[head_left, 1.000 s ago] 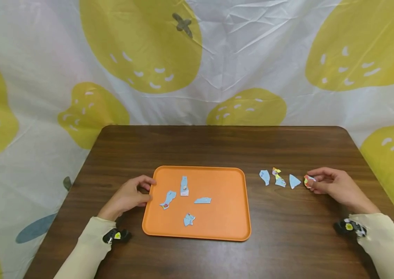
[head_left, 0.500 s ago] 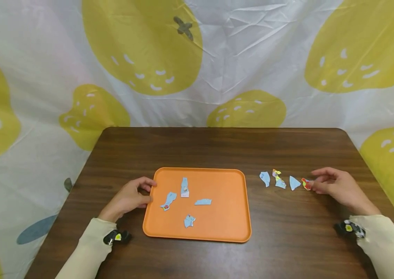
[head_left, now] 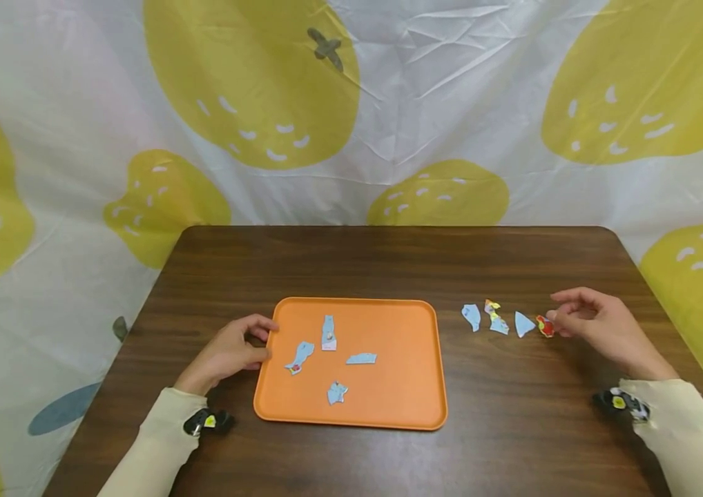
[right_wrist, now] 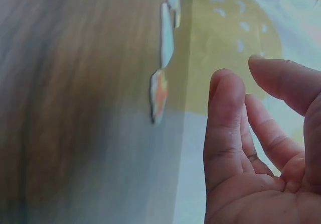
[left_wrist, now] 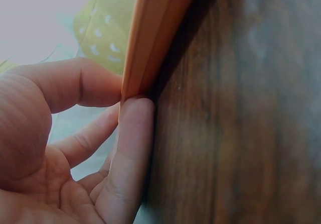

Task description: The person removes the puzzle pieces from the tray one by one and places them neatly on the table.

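At the left rim of an orange tray (head_left: 351, 407), my left hand (head_left: 227, 352) pinches the edge between thumb and fingers; the left wrist view shows the tray's side (left_wrist: 155, 38) against the fingertips. My right hand (head_left: 606, 331) hovers over the table's right side with nothing between its fingers, and the right wrist view has its fingertips apart. Just left of it lies a red flat puzzle piece (head_left: 545, 326), also visible as an orange-and-white piece (right_wrist: 159, 96). Beside that are a pale blue triangular piece (head_left: 523, 324), a yellow-and-blue piece (head_left: 498, 321) and a light blue piece (head_left: 472, 317).
Several light blue pieces lie apart in the tray, among them a tall piece (head_left: 329, 333), a long piece with a red spot (head_left: 302, 355), a flat strip (head_left: 361, 358) and a small piece (head_left: 336, 393). A lemon-print curtain (head_left: 389, 103) hangs behind the brown table (head_left: 482, 442).
My right hand has let go of the red piece and risen off it. That piece has shifted slightly left, near the blue triangle. My left hand stays at the tray.
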`<state>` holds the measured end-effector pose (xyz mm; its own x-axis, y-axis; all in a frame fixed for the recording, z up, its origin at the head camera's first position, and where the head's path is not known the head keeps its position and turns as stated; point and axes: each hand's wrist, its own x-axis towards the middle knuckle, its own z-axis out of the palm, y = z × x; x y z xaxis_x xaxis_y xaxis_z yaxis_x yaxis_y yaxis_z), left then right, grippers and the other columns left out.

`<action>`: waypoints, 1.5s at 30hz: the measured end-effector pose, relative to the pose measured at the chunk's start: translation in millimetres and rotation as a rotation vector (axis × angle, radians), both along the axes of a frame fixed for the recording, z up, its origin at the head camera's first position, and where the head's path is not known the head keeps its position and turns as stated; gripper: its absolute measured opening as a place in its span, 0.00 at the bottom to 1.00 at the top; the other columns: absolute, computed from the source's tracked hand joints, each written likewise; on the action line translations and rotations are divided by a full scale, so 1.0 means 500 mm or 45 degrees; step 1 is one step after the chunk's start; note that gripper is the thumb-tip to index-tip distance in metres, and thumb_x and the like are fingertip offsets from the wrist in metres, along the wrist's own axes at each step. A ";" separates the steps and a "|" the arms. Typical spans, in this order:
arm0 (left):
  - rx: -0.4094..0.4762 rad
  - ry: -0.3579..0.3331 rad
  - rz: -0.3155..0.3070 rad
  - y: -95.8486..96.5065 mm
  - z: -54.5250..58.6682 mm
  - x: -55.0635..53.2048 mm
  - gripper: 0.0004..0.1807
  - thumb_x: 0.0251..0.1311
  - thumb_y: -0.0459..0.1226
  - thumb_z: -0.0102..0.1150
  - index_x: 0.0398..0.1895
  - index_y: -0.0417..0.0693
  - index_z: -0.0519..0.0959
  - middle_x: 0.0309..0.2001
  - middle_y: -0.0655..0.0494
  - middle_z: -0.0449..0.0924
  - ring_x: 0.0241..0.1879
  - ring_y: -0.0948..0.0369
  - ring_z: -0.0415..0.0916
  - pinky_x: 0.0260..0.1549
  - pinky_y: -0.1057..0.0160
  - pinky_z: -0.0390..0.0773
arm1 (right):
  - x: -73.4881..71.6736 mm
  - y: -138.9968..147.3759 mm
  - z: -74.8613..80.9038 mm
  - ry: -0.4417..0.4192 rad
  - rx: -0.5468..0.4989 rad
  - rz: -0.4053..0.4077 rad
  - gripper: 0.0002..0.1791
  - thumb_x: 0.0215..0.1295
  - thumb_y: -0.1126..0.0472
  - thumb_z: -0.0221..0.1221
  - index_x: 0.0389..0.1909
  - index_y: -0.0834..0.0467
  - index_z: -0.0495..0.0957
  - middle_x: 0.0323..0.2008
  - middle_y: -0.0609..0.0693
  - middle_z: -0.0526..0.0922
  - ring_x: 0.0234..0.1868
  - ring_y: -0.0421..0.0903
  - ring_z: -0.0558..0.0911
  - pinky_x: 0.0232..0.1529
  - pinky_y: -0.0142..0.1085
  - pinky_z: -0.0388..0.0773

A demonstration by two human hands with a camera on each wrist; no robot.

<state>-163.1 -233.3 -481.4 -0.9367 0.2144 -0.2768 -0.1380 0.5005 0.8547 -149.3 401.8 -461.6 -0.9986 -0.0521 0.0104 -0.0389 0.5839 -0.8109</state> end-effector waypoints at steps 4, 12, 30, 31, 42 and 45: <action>0.008 -0.001 0.000 0.000 -0.001 0.000 0.24 0.59 0.28 0.70 0.60 0.45 0.81 0.51 0.42 0.77 0.38 0.55 0.81 0.35 0.56 0.88 | -0.001 -0.018 0.011 0.035 -0.047 0.012 0.24 0.69 0.60 0.70 0.60 0.66 0.76 0.38 0.47 0.89 0.35 0.42 0.91 0.37 0.34 0.87; 0.004 -0.001 0.002 -0.001 -0.001 -0.001 0.24 0.58 0.28 0.70 0.60 0.46 0.81 0.51 0.42 0.77 0.40 0.54 0.81 0.35 0.56 0.88 | 0.000 -0.068 0.038 0.075 -0.142 0.048 0.16 0.70 0.63 0.69 0.56 0.57 0.80 0.37 0.53 0.88 0.31 0.47 0.89 0.34 0.36 0.86; -0.009 -0.011 -0.012 -0.002 0.001 -0.004 0.24 0.59 0.29 0.70 0.60 0.47 0.81 0.51 0.43 0.76 0.37 0.56 0.80 0.35 0.57 0.87 | -0.014 -0.171 0.067 0.123 -0.181 0.211 0.14 0.71 0.63 0.68 0.55 0.59 0.81 0.35 0.51 0.88 0.32 0.45 0.88 0.28 0.36 0.83; -0.010 -0.011 -0.011 -0.002 0.000 -0.004 0.24 0.59 0.29 0.70 0.60 0.47 0.81 0.51 0.43 0.76 0.37 0.56 0.80 0.34 0.57 0.87 | -0.015 -0.176 0.067 0.124 -0.181 0.221 0.14 0.71 0.64 0.67 0.55 0.60 0.81 0.35 0.51 0.88 0.31 0.46 0.88 0.29 0.36 0.84; -0.008 -0.008 -0.007 -0.003 -0.002 -0.006 0.24 0.58 0.28 0.70 0.59 0.46 0.81 0.51 0.43 0.76 0.38 0.56 0.80 0.34 0.57 0.88 | -0.025 -0.234 0.062 0.127 -0.146 0.296 0.14 0.70 0.62 0.69 0.54 0.59 0.82 0.35 0.52 0.87 0.31 0.48 0.86 0.25 0.36 0.80; 0.000 -0.004 -0.010 -0.002 -0.002 -0.006 0.24 0.58 0.28 0.70 0.59 0.46 0.81 0.51 0.42 0.76 0.36 0.56 0.80 0.34 0.57 0.87 | -0.030 -0.251 0.059 0.120 -0.162 0.320 0.14 0.70 0.62 0.69 0.53 0.57 0.83 0.35 0.51 0.88 0.32 0.50 0.87 0.27 0.37 0.81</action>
